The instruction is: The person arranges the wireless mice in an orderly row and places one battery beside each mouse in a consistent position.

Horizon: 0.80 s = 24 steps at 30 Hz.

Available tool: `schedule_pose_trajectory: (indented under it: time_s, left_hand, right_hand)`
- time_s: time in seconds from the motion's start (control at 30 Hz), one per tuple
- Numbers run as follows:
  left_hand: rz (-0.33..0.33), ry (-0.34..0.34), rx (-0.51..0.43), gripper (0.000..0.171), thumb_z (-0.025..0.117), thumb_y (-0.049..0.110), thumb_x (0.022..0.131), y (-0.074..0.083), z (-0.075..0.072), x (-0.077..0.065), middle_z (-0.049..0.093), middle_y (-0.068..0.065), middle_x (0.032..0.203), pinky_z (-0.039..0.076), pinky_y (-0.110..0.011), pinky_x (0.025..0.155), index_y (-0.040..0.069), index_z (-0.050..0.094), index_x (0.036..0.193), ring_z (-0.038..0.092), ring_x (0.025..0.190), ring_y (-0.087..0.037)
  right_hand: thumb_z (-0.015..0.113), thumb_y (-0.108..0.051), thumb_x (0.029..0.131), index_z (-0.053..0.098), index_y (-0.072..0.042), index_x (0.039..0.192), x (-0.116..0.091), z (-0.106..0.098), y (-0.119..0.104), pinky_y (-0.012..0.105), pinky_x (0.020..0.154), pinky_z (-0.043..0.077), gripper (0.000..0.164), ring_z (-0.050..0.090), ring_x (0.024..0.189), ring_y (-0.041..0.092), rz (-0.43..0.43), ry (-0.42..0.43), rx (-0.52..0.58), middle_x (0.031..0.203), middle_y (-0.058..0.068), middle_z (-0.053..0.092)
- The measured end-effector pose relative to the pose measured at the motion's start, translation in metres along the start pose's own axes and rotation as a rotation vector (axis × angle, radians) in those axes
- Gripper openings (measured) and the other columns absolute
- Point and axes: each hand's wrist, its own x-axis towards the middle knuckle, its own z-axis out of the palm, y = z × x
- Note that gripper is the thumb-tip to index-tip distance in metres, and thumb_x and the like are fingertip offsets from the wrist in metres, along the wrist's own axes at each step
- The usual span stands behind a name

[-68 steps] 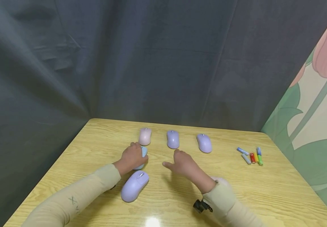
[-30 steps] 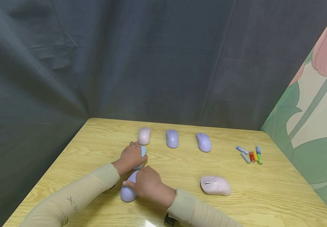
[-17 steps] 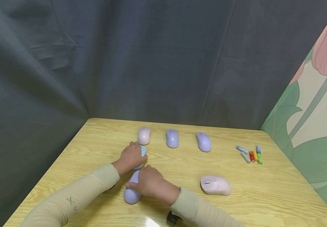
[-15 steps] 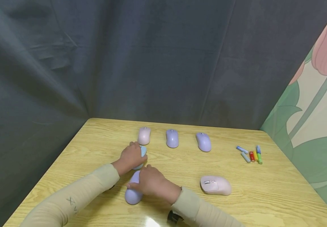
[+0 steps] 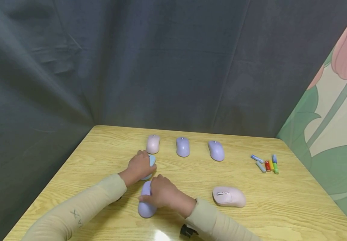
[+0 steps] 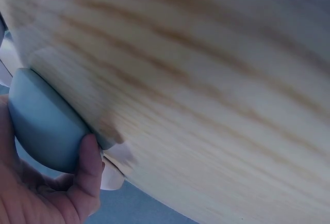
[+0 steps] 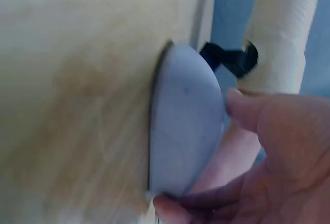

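My left hand (image 5: 139, 166) holds a light blue computer mouse (image 5: 152, 160) on the table, left of centre. In the left wrist view its thumb and fingers lie along the sides of that blue mouse (image 6: 46, 123). Just nearer to me, my right hand (image 5: 163, 192) grips a lavender mouse (image 5: 146, 208), thumb on the left side and fingers over the front end. The right wrist view shows the lavender mouse (image 7: 183, 118) from the side, its base close to the wood, between thumb and fingertips.
A pink mouse (image 5: 153, 144) and two purple mice, one central (image 5: 183, 147) and one further right (image 5: 216, 151), stand along the back. Another pink mouse (image 5: 229, 196) lies sideways at right. Several coloured batteries, including a red battery (image 5: 267, 166), lie at far right. A dark curtain (image 5: 173, 67) hangs behind.
My right hand has come left and towards me and taken hold of the lavender mouse. That mouse has turned straighter and slid slightly right. My left hand stays on the blue mouse.
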Motion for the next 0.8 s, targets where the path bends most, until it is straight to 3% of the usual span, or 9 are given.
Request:
schedule_pose_trajectory:
  time_s: [0.2,0.37,0.57,0.8]
  left_hand:
    - [-0.008,-0.018,0.004,0.055,0.060,0.039,0.087,-0.001,0.000,0.000,0.048,-0.017,0.079,0.051,-0.033,0.051,-0.014,0.053,0.100,0.056,0.058,-0.023]
    - [-0.010,-0.022,0.007,0.055,0.059,0.039,0.088,-0.001,0.001,0.001,0.047,-0.016,0.077,0.051,-0.032,0.049,-0.014,0.053,0.099,0.055,0.056,-0.022]
    - [-0.001,-0.017,0.025,0.054,0.058,0.040,0.088,-0.002,0.002,0.001,0.046,-0.015,0.076,0.050,-0.031,0.048,-0.014,0.053,0.098,0.053,0.055,-0.021]
    - [0.012,-0.010,0.030,0.054,0.058,0.039,0.088,-0.002,0.003,0.002,0.046,-0.015,0.076,0.050,-0.031,0.048,-0.014,0.053,0.098,0.052,0.055,-0.020]
  right_hand:
    - [0.054,-0.063,0.089,0.060,0.018,0.113,-0.001,0.014,-0.014,0.038,0.072,0.055,0.084,0.062,0.099,0.039,0.074,0.029,-0.111,0.112,0.032,0.060]
    - [0.049,-0.071,0.086,0.056,0.020,0.116,0.002,0.022,-0.023,0.032,0.058,0.054,0.096,0.065,0.080,0.031,0.125,0.043,-0.220,0.112,0.032,0.058]
    - [0.056,-0.066,0.086,0.060,0.018,0.108,0.004,0.023,-0.025,0.030,0.056,0.053,0.087,0.061,0.075,0.025,0.126,0.041,-0.283,0.100,0.024,0.057]
    - [0.068,-0.046,0.085,0.056,0.018,0.110,0.002,0.022,-0.019,0.032,0.062,0.054,0.070,0.059,0.079,0.027,0.122,0.035,-0.201,0.092,0.019,0.051]
